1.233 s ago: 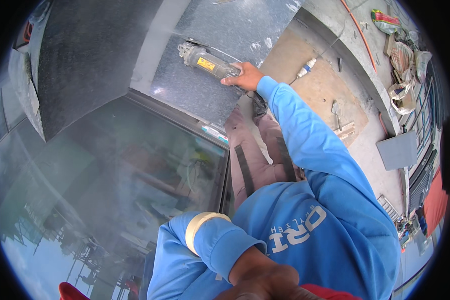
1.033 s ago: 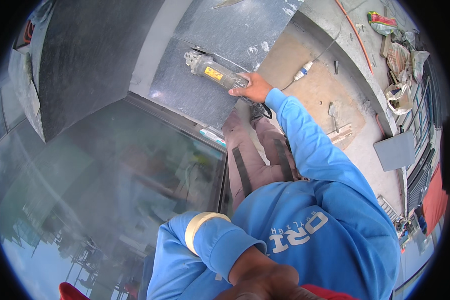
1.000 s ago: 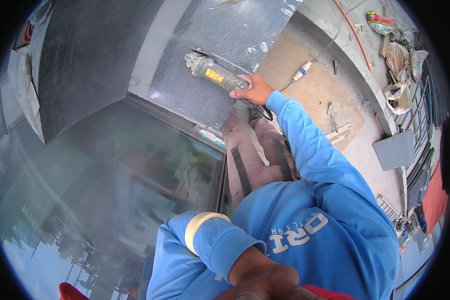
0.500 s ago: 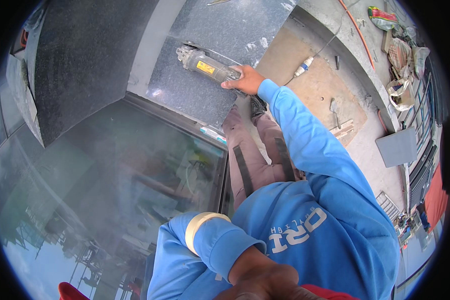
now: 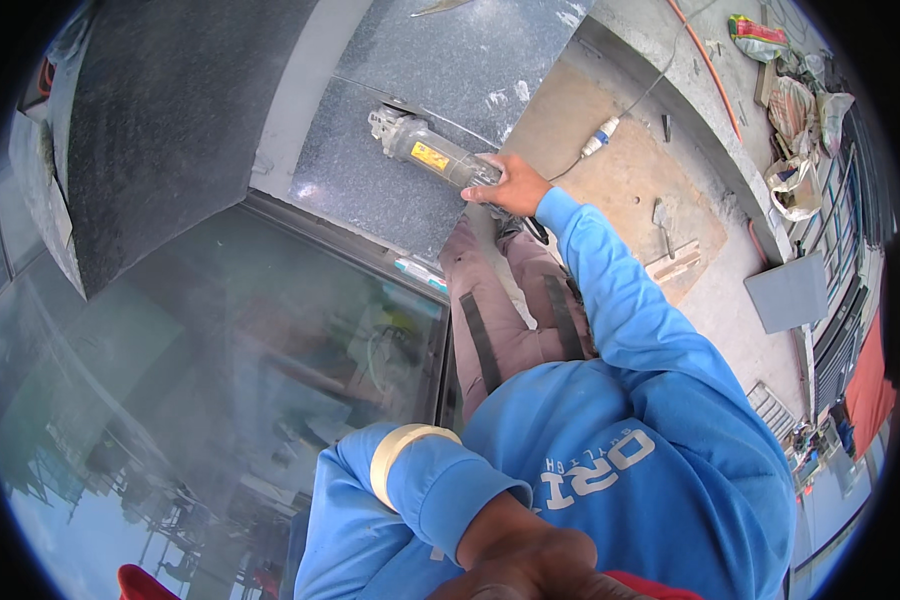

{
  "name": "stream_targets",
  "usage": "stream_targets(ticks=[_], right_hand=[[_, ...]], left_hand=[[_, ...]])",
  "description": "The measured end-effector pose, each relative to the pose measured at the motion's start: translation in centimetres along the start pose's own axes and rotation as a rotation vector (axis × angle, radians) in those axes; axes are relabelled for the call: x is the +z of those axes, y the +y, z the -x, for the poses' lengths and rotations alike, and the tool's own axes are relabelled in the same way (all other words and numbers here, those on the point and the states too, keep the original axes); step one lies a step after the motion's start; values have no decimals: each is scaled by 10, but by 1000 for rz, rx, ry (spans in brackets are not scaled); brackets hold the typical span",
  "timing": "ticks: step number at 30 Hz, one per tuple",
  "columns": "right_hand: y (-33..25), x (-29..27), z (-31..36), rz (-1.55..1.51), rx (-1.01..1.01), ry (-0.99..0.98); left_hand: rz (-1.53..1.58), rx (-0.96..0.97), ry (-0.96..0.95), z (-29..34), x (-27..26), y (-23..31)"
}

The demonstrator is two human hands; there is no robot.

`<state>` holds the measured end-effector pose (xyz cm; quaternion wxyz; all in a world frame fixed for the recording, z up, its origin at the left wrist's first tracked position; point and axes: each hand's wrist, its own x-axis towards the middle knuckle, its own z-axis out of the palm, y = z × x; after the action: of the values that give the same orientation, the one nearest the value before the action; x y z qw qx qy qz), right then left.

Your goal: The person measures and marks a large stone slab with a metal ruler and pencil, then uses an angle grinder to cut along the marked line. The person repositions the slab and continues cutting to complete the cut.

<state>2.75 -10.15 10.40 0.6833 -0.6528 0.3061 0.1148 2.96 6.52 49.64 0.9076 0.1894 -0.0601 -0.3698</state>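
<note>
My right hand (image 5: 515, 186) is wrapped round the rear body of an angle grinder (image 5: 430, 154), grey with a yellow label. The grinder lies lengthwise over a dark speckled stone slab (image 5: 345, 145), its head toward the left. Its disc edge shows beside a thin straight line across the slab; whether it touches the stone I cannot tell. At the lower edge, very close, is my left hand (image 5: 530, 560), bent at the wrist; its fingers are mostly cut off by the frame. A pale tape roll (image 5: 395, 455) sits around my left sleeve.
A glass pane (image 5: 220, 330) fills the left, below a dark upright panel (image 5: 170, 120). To the right lie a cable connector (image 5: 602, 136), a trowel (image 5: 662, 220), wood strips (image 5: 675, 260) and a grey tile (image 5: 788, 292). An orange hose (image 5: 710, 70) and sacks (image 5: 795, 115) are farther right.
My right hand and the grinder have shifted a little right and nearer to me, with the grip kept. My left hand looks unmoved.
</note>
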Motion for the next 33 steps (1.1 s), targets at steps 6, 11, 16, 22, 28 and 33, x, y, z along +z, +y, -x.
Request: stream_targets(ticks=[6, 11, 16, 22, 28, 33], right_hand=[[6, 4, -27, -29, -72, -27], [6, 9, -50, 22, -19, -22], [-2, 11, -41, -13, 37, -1], [-3, -1, 0, -2, -11, -5], [7, 5, -11, -72, -39, -10], [12, 5, -25, -40, -55, -14]], left_hand=[[-12, -20, 18, 1, 0, -2], [-24, -24, 30, 3, -1, -1], [-49, -18, 70, 4, 7, 3], [-20, -101, -116, -9, -4, 16], [-20, -74, 4, -6, -2, 7], [57, 86, -28, 6, -11, -10]])
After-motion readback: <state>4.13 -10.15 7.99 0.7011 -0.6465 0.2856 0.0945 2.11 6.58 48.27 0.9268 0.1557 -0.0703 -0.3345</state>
